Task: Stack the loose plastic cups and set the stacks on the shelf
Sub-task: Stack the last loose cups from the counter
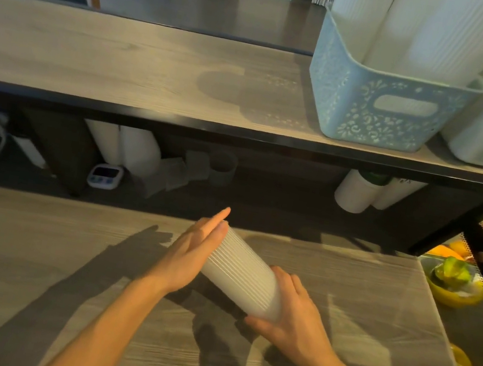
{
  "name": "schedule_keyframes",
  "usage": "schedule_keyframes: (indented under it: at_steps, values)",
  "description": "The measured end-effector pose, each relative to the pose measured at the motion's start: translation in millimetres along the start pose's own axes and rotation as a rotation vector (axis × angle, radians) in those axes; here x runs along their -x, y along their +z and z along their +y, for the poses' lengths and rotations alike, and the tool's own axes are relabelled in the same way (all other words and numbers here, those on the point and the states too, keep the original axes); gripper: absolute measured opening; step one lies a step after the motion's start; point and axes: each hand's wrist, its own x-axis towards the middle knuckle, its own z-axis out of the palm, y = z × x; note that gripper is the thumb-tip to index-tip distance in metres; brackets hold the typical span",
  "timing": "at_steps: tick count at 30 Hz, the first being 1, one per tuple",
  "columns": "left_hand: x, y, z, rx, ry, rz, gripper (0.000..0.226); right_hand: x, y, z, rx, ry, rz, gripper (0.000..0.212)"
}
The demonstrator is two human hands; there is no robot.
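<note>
I have a stack of cups [241, 275] between my two hands, held just above the wooden counter [29, 242]. The stack lies tilted, its long axis running from the upper left, away from me, down to the lower right, near me. The far end is the narrower one and the near end the wider. The rims show as close ridges along its side.

My left hand [192, 254] lies flat against the far, upper-left part of the stack, fingers straight and together, pointing up and away toward the shelf [125, 65]. It presses on the stack and does not curl round it. My right hand [295, 316] cups the near, wide end, with fingers bent over the top and the thumb underneath, so it grips that end.

The wide end of the stack is hidden by my right hand, and my left hand covers the narrow tip, so I cannot tell how many cups are in it.

On the shelf to the right stands a blue basket [372, 109] holding tall white stacks [422, 30], cut off by the top edge. Under the shelf it is dim: more white stacks [133, 147] lean there, a small timer [104, 176] sits beside them, and some greyish cups [200, 169] are hard to make out. At the far right a yellow bowl [453, 289] holds something green, blurred.
</note>
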Motion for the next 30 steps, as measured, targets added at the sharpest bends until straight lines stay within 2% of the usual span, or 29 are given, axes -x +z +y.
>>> schedule_keyframes:
  at_steps: [2,5,7,9,12,14,18,24,30]
  values:
    - [-6,-2,-4,0.009,0.007,0.008,0.077,3,4,1,-0.035,0.024,-0.010,0.092]
    - [-23,-7,-6,0.123,0.014,0.128,0.081,4,6,4,-0.063,0.059,0.020,0.091]
    - [-39,-13,-10,0.201,-0.012,0.265,0.064,3,5,6,-0.080,0.086,0.044,0.091]
    - [-58,-18,-15,0.165,-0.071,0.372,0.042,2,4,8,-0.091,0.108,0.071,0.089]
    - [-88,-17,-22,0.077,-0.234,0.448,0.036,-2,0,12,-0.112,0.131,0.114,0.087]
    - [-108,-14,-21,0.020,-0.273,0.449,0.039,-6,-1,14,-0.118,0.152,0.124,0.087]
    - [-155,-7,-29,-0.151,-0.213,0.367,0.040,-14,0,17,-0.126,0.170,0.123,0.087]
    - [-187,-1,-37,-0.124,-0.244,0.439,0.049,-24,-2,21,-0.140,0.173,0.131,0.085]
    - [-207,-2,-30,-0.116,-0.275,0.545,0.087,-29,-5,24,-0.155,0.176,0.125,0.087]
